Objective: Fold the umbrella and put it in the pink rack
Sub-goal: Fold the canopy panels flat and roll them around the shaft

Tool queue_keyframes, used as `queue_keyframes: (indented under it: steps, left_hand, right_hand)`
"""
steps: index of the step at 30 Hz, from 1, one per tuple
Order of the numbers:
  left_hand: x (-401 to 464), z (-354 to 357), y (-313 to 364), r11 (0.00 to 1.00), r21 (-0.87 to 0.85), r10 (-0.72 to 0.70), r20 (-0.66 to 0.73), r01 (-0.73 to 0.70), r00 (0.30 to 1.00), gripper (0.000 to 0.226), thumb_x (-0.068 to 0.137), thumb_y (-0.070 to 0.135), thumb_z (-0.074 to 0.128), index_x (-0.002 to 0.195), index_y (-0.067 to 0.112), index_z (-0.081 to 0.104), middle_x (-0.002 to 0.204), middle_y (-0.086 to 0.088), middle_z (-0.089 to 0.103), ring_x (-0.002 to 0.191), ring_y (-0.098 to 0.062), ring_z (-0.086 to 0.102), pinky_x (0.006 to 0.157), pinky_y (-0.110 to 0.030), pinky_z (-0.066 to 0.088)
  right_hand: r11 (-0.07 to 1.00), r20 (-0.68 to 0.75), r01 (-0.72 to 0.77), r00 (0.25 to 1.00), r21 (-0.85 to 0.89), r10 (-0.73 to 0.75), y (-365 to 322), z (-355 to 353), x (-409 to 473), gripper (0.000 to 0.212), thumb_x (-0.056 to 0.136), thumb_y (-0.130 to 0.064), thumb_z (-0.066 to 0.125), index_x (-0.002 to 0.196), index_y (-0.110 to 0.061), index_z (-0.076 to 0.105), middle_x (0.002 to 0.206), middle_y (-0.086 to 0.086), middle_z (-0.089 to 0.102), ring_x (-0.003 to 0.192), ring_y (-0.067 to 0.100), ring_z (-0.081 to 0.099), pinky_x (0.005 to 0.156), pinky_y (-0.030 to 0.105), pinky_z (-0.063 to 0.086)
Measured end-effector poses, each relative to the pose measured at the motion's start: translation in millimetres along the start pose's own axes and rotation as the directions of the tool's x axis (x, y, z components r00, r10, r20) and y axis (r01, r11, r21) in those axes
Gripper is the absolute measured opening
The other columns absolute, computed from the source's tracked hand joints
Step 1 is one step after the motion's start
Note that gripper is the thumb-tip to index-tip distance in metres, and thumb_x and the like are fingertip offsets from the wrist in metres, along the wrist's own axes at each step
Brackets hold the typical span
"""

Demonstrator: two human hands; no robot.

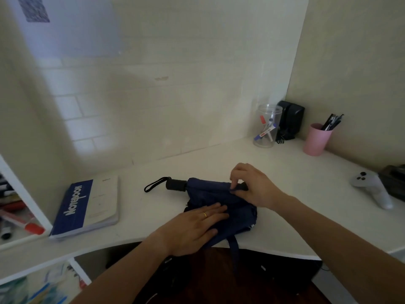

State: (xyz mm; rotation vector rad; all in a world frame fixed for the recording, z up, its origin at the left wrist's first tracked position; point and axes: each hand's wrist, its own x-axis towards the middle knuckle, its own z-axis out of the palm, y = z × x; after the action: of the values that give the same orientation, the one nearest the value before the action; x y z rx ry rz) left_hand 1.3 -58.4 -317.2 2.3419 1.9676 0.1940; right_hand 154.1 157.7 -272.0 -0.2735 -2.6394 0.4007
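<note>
A dark blue umbrella [210, 191] lies collapsed on the white desk [285, 194], its black handle [176, 184] and wrist loop pointing left. Its fabric is loose and spread toward the desk's front edge, with a strap hanging over the edge. My left hand [195, 229] lies flat with straight fingers on the fabric. My right hand [254, 186] pinches a fold of fabric near the umbrella's right end. A pink cup [315, 140] holding dark pens stands at the back right; no other pink holder is in view.
A blue and white notebook [85, 207] lies left of the umbrella. A clear jar [267, 126] with markers and a black device [290, 119] stand in the back corner. A white game controller [372, 187] rests at the far right. Shelves with clutter are at the left.
</note>
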Motion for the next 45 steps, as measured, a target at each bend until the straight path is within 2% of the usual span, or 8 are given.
queue_keyframes:
  steps: [5,12,17,23,32,38,42,45]
  left_hand:
    - [-1,-1,1,1.000,-0.013,0.021,-0.012,-0.021,1.000,0.051,0.110,0.040,0.023,0.160,0.029,0.017,0.168,0.013,0.006,0.151,0.005,-0.006,0.122,-0.018,-0.004]
    - [0,-1,5,0.998,-0.057,-0.001,-0.052,-0.002,0.999,0.050,0.109,0.038,0.027,0.158,0.030,0.022,0.168,0.011,0.017,0.153,-0.001,0.010,0.122,-0.018,0.004]
    - [-3,-1,4,0.999,-0.045,-0.034,-0.078,0.030,0.996,0.042,0.108,0.042,0.028,0.149,0.035,0.031,0.137,0.000,0.057,0.115,-0.016,0.056,0.102,-0.036,0.044]
    - [-3,-1,3,0.998,-0.052,0.022,-0.092,-0.027,0.996,0.050,0.109,0.038,0.028,0.158,0.026,0.025,0.168,0.009,0.017,0.153,-0.001,0.007,0.124,-0.023,0.007]
    - [-5,4,11,1.000,0.024,0.009,-0.174,-0.005,0.985,0.047,0.108,0.037,0.030,0.153,0.026,0.034,0.158,0.002,0.040,0.142,-0.013,0.037,0.121,-0.029,0.025]
    - [-8,7,8,0.982,0.180,0.009,-0.304,0.048,0.953,0.046,0.105,0.045,0.031,0.150,0.038,0.037,0.153,-0.005,0.035,0.140,-0.025,0.034,0.114,-0.040,0.035]
    - [-9,11,9,0.990,0.121,-0.028,-0.313,0.069,0.949,0.046,0.104,0.047,0.033,0.149,0.038,0.038,0.146,0.000,0.047,0.129,-0.020,0.046,0.109,-0.037,0.040]
    - [-12,8,13,0.979,-0.163,-0.173,-0.358,0.121,0.918,0.039,0.099,0.047,0.049,0.135,0.034,0.049,0.131,0.001,0.063,0.113,-0.021,0.059,0.095,-0.035,0.050]
  right_hand:
    - [0.949,0.279,-0.273,0.934,0.155,0.223,3,-14,6,0.039,0.082,-0.031,0.078,0.117,-0.031,0.060,0.114,-0.006,0.067,0.100,0.011,0.064,0.089,0.027,0.052]
    - [0.972,-0.106,-0.024,0.993,0.233,0.050,-24,-15,-11,0.018,0.072,-0.005,0.085,0.074,-0.023,0.081,0.092,-0.010,0.075,0.091,0.005,0.067,0.085,0.032,0.056]
    - [0.995,0.302,-0.061,0.953,0.077,0.035,-33,-12,-36,0.022,0.073,-0.024,0.079,0.073,-0.043,0.068,0.149,-0.013,0.040,0.135,0.004,0.041,0.104,0.028,0.042]
    - [0.908,0.127,-0.392,0.918,0.145,0.376,-41,-33,-7,0.091,0.068,-0.044,0.088,0.145,-0.028,0.040,0.144,0.000,0.042,0.118,0.018,0.053,0.098,0.032,0.049]
    - [0.998,0.051,-0.010,0.999,0.058,0.007,-71,-21,-44,0.061,0.074,-0.027,0.079,0.129,-0.040,0.057,0.130,-0.010,0.046,0.118,0.008,0.049,0.100,0.027,0.041]
    - [0.784,0.020,-0.595,0.798,0.175,0.602,-66,-34,-30,0.093,0.067,-0.023,0.090,0.146,-0.015,0.042,0.131,0.008,0.061,0.118,0.027,0.060,0.093,0.031,0.045]
    - [0.967,0.008,-0.216,0.976,0.137,0.217,-73,-44,-25,0.030,0.069,-0.014,0.083,0.095,-0.027,0.072,0.096,-0.005,0.071,0.091,0.014,0.064,0.079,0.027,0.046]
    - [0.998,0.113,-0.008,0.994,0.059,0.002,-72,-32,-45,0.027,0.067,-0.014,0.070,0.088,-0.031,0.070,0.102,-0.011,0.063,0.100,0.011,0.058,0.087,0.028,0.047]
